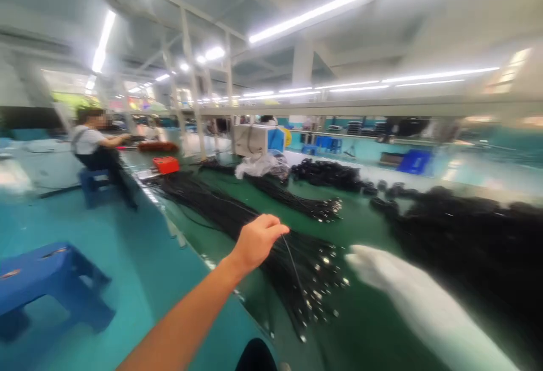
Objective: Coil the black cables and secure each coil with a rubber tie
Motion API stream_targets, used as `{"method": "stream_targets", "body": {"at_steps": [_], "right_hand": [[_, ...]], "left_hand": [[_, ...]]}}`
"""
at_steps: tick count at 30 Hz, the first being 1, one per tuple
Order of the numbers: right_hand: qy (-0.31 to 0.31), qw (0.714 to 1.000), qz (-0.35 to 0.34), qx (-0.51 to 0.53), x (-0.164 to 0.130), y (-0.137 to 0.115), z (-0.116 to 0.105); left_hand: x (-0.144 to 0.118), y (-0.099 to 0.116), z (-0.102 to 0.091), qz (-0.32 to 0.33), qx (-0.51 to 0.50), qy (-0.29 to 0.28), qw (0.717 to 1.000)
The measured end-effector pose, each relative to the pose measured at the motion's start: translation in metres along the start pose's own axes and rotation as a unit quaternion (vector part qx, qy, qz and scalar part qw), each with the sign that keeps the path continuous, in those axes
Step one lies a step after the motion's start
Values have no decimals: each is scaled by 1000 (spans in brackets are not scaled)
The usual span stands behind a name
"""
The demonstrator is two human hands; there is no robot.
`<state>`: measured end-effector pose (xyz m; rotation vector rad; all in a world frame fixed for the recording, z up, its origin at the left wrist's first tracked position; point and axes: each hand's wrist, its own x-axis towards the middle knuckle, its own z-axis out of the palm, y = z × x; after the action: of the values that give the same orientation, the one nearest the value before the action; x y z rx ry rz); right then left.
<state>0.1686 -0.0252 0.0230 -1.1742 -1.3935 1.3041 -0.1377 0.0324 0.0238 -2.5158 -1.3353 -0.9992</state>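
Left hand (258, 242) pinches a cable (292, 259), red box (166, 164) (contents unclear) beyond

Black cables (224, 210) across a green tabletop (360, 309)

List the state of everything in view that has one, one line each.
Left hand: closed, pinching a cable
Cable: held up at the hand, slanting down
Right hand: blurred, grip unclear
Large cable bundle: laid out lengthwise, ends fanned
Clear plastic: crumpled
Nearest blue stool: upright
Ceiling light: lit
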Motion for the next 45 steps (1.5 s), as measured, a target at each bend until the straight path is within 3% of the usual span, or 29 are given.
{"method": "stream_targets", "body": {"at_steps": [2,4,6,9,11,13,16,22,24,26,29,31,34,38,41,44,45], "right_hand": [[-158,968,80,179,-9,-8,32],[-248,923,115,272,-14,-5,46],[-313,885,133,319,-16,6,45],[-349,844,154,377,-18,23,35],[-364,819,163,413,-18,33,29],[-379,795,169,442,-18,39,26],[-389,779,166,464,-17,44,23],[-445,743,182,467,-15,51,17],[-434,750,170,469,-17,50,15],[-390,781,123,472,-20,45,10],[-282,822,-1,494,-23,30,-9],[-208,822,-71,525,-24,18,-26],[-128,827,-111,536,-21,4,-50],[-64,869,-76,485,-17,4,-54],[-83,883,-33,460,-14,15,-38],[-196,891,29,409,-16,25,-19],[-237,886,46,397,-18,27,-13]], "left_hand": [[20,28,10,18,6,44,999],[38,51,12,25,48,74,996],[49,71,10,30,85,71,993],[52,97,9,108,18,-43,993],[48,111,13,173,-72,-159,969],[46,119,22,197,-139,-238,941],[52,120,33,196,-192,-265,924],[68,121,48,193,-223,-229,928],[67,118,60,193,-225,-225,928],[64,108,74,181,-205,-230,934],[55,89,88,124,-105,-206,965],[43,87,88,103,-53,-194,974],[10,105,79,138,-64,-183,971],[-32,139,64,256,-68,-79,961],[-29,150,48,275,-69,-63,957],[7,149,28,195,-80,-88,974],[22,147,22,179,-84,-122,973]]}}
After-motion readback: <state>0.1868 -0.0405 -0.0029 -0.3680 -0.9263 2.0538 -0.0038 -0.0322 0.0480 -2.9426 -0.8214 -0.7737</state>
